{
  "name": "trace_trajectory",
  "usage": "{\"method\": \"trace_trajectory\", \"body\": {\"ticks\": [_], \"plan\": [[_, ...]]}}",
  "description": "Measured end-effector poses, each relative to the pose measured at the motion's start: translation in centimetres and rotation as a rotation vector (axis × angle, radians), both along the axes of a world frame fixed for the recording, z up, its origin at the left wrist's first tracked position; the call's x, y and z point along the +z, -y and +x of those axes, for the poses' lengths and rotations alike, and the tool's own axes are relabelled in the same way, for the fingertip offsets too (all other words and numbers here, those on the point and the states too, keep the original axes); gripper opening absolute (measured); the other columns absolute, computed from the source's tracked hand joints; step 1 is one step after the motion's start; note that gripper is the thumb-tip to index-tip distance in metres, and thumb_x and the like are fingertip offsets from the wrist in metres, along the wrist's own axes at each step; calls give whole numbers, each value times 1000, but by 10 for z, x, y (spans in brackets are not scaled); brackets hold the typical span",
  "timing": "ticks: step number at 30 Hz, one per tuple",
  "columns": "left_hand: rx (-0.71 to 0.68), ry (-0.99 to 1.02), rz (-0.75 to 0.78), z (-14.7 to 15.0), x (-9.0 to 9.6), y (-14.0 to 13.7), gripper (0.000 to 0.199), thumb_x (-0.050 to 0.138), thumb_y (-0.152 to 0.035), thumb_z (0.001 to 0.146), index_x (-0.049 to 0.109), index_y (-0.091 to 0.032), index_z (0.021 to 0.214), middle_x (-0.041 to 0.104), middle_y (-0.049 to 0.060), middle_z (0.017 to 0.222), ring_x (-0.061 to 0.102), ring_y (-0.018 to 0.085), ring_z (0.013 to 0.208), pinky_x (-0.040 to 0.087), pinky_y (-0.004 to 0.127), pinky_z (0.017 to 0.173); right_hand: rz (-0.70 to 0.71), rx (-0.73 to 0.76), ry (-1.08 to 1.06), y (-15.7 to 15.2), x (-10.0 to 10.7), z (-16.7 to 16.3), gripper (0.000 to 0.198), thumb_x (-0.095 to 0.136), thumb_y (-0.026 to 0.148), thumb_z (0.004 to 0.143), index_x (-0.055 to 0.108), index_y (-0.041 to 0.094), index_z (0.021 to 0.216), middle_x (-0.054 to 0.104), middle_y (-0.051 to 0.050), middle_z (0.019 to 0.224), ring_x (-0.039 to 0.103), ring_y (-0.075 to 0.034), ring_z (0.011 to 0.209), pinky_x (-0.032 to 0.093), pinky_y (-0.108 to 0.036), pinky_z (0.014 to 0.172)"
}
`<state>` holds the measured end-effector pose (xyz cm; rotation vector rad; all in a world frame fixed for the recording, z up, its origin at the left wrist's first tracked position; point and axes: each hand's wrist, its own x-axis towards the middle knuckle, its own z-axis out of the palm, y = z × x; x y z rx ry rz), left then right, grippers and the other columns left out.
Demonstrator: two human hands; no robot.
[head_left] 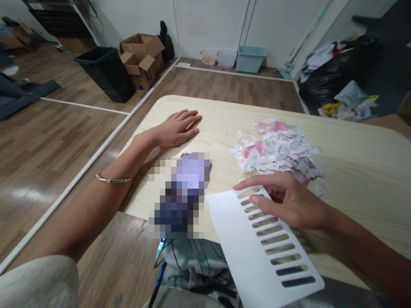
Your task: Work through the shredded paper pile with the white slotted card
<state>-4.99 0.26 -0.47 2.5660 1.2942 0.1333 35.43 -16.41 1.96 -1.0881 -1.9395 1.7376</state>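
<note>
My right hand [285, 201] grips a white plastic scraper [231, 239], its thumb on top near a row of long slots. The scraper is tilted over the table's near edge, and its lower end runs out of view. Just beyond that hand lies a loose heap of torn paper scraps [279, 149], mostly white with some pink pieces. My left hand [176, 128] rests flat on the tabletop with its fingers stretched out, holding nothing. Between my hands, closer to me, a blurred-out phone-like object [189, 179] lies at the near edge.
The pale wooden table [362, 167] has rounded corners. A cable [159, 252] hangs below the near edge beside my lap. On the floor beyond stand a black bin [109, 77], cardboard boxes [141, 60], a teal tub [250, 60] and black plastic bags [334, 77].
</note>
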Motion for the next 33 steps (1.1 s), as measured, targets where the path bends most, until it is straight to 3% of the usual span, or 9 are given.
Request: {"method": "trace_trajectory", "body": {"ticks": [8,12,17,26,33], "plan": [[3,20,3,0,0,0,86,44,-67,133,49,-19,204,39,23,216,32,49,203,23,70,166,82,12,37,-2,9,2,49,79,53,121,97,16,148,66,0,72,54,-13,58,35,-24,49],[-10,32,25,-2,-3,-1,85,44,-67,133,50,-20,203,42,23,215,36,48,201,23,68,166,63,-92,78,-1,26,-2,46,88,46,112,100,13,141,76,-5,79,61,-15,64,43,-25,56],[-10,16,29,-1,-3,-1,86,43,-65,134,49,-15,203,41,26,215,35,49,201,23,69,166,45,-138,43,10,40,-11,41,94,40,103,102,13,133,80,-7,82,63,-15,65,45,-24,57],[-5,19,30,-2,-4,-2,86,44,-66,134,48,-17,204,41,24,215,36,49,201,24,69,166,66,-102,58,18,27,-21,46,87,41,106,101,10,137,76,-4,80,58,-13,61,39,-24,52],[-3,-4,26,1,-1,1,87,41,-65,134,47,-13,204,40,27,215,35,49,202,23,69,166,14,-78,68,18,21,-24,48,89,46,110,99,13,143,78,-5,84,57,-14,64,41,-25,57]]}}
